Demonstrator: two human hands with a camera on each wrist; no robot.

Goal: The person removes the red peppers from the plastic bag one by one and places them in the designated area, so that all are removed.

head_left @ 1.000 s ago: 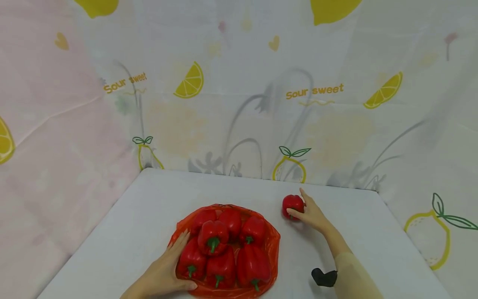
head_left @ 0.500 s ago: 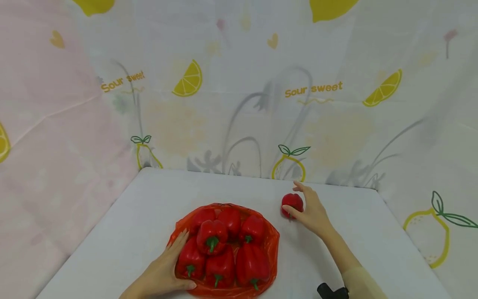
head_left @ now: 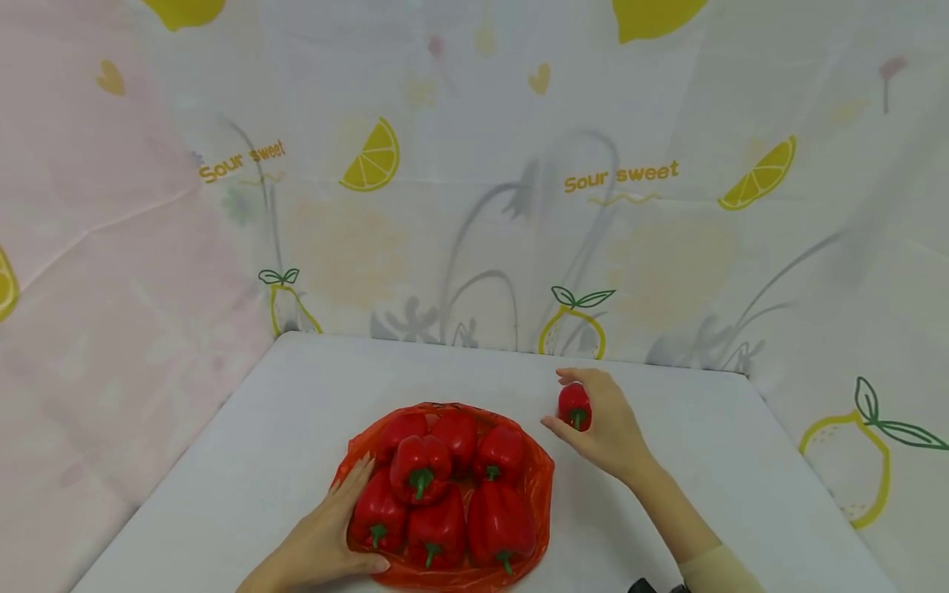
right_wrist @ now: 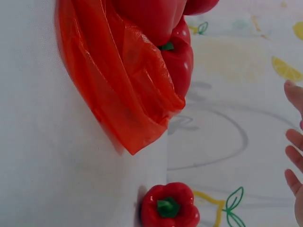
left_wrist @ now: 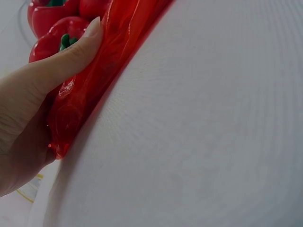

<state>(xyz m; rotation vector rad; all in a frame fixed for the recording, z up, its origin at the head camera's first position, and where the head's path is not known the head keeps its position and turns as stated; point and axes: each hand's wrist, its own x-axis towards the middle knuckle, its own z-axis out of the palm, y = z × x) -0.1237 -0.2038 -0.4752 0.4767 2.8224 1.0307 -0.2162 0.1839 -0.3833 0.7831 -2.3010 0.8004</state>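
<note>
Several red bell peppers with green stems (head_left: pixel 436 527) sit in a red plastic bag (head_left: pixel 543 502) with its rim spread around them. My left hand (head_left: pixel 326 531) rests against the bag's left side, fingers extended along it and thumb across its front. In the left wrist view that thumb (left_wrist: pixel 71 61) lies over the red plastic beside a pepper. Behind the bag, to the right, a single red bell pepper (head_left: pixel 574 408) stands on the table, partly hidden by my right hand (head_left: pixel 608 420). In the right wrist view this lone pepper (right_wrist: pixel 170 208) appears apart from the right fingers (right_wrist: pixel 294 156), which are spread.
A white table (head_left: pixel 237 478) carries the bag and the lone pepper. Its far edge meets a cloth backdrop (head_left: pixel 474 247) printed with lemons and "Sour sweet". A black strap (head_left: pixel 648 586) shows at the right forearm, by a pale sleeve (head_left: pixel 719 570).
My right hand has moved left from the lone pepper's right side and now overlaps it. The lone pepper stays in place. My left hand keeps its place at the bag.
</note>
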